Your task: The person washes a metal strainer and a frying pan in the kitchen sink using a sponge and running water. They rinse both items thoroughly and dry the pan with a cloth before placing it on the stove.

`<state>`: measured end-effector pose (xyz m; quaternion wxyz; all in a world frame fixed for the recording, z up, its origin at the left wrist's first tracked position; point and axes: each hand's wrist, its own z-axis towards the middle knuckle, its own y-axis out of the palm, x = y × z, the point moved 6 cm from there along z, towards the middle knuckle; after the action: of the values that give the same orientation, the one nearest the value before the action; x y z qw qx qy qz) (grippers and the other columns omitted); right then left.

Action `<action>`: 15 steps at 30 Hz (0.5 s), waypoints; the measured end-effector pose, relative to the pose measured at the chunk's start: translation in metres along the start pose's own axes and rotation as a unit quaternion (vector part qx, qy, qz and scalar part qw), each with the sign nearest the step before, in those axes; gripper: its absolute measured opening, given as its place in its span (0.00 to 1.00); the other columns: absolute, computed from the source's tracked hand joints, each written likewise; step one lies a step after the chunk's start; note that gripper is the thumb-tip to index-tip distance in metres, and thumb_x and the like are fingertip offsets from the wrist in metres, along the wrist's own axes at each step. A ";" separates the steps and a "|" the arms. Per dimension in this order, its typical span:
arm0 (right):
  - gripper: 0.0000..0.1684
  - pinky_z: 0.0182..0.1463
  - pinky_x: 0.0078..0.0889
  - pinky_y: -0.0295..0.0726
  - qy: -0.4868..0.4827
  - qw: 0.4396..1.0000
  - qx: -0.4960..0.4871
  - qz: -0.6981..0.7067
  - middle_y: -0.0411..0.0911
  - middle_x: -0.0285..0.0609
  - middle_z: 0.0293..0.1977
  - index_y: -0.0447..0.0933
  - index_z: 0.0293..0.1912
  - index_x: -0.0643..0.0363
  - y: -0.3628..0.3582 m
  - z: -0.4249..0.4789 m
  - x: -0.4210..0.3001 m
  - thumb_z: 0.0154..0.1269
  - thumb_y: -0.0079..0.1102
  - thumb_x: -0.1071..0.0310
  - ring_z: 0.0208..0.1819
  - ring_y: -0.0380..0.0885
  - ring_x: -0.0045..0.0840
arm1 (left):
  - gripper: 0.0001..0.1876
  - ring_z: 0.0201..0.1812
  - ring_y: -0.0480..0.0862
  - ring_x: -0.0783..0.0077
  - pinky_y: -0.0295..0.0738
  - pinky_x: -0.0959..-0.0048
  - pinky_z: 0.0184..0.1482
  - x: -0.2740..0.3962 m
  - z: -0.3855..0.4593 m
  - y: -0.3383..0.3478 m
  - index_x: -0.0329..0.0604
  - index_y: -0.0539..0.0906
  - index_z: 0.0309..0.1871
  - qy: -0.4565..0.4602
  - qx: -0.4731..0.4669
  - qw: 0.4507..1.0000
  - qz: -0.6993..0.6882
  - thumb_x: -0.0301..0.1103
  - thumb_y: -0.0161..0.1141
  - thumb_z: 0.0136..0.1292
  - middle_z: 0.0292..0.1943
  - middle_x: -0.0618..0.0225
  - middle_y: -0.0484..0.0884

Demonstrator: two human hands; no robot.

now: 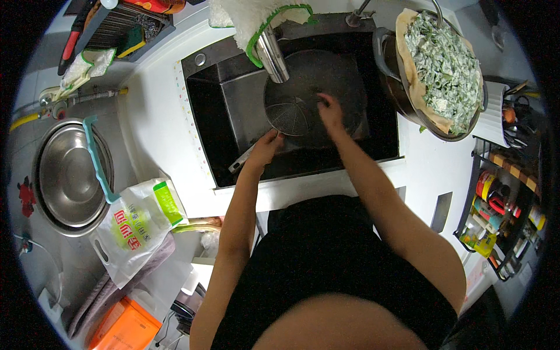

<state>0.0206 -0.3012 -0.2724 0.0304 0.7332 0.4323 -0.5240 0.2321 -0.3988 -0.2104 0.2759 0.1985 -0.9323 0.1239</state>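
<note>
My left hand (266, 148) grips the metal handle of a wire skimmer (288, 117). The skimmer's round mesh head is over the dark sink (236, 105), and its handle end sticks out to the lower left. Beneath it in the sink sits a wide, dark round pan (341, 74), perhaps a wok. Over the pan's right part is my right hand (331, 114), slightly blurred with its fingers bent. Whether it holds something small or touches the pan cannot be made out. A shiny metal faucet (273, 57), partly covered by a green-edged white cloth (249, 22), points down over the pan.
Right of the sink, a pot (396, 87) bears a cloth-lined steamer (446, 74) heaped with flour-coated chopped greens. A utensil holder (488, 113) and a condiment rack (472, 205) stand farther right. On the left are nested steel basins (72, 175), a plastic bag (135, 227) and an orange box (127, 326).
</note>
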 end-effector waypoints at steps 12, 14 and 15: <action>0.18 0.50 0.31 0.72 0.034 0.996 -0.007 0.083 0.75 0.46 0.49 0.72 0.54 0.61 0.037 0.000 0.024 0.64 0.50 0.71 0.45 0.75 0.31 | 0.21 0.14 0.54 0.85 0.46 0.85 0.15 0.042 -0.056 0.009 0.55 0.65 0.67 -0.029 -0.202 0.907 -0.368 0.33 0.45 0.71 0.16 0.80 0.56; 0.18 0.55 0.30 0.70 0.021 0.999 0.048 -0.001 0.74 0.46 0.53 0.73 0.54 0.60 0.009 -0.004 0.008 0.65 0.47 0.75 0.52 0.73 0.35 | 0.21 0.14 0.53 0.85 0.46 0.86 0.14 0.032 -0.059 -0.003 0.55 0.65 0.66 -0.001 -0.235 0.873 -0.427 0.33 0.44 0.71 0.16 0.79 0.56; 0.18 0.55 0.30 0.70 0.001 0.997 0.073 -0.007 0.75 0.46 0.52 0.73 0.54 0.60 0.004 0.005 0.031 0.64 0.47 0.75 0.52 0.73 0.34 | 0.20 0.14 0.53 0.85 0.45 0.86 0.14 0.023 -0.055 -0.008 0.55 0.65 0.66 -0.014 -0.215 0.871 -0.442 0.33 0.44 0.71 0.16 0.78 0.57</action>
<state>0.0214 -0.2876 -0.3008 -0.0276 0.7310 0.3985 -0.5532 0.2434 -0.3945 -0.1513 0.3250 0.5274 -0.7545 -0.2168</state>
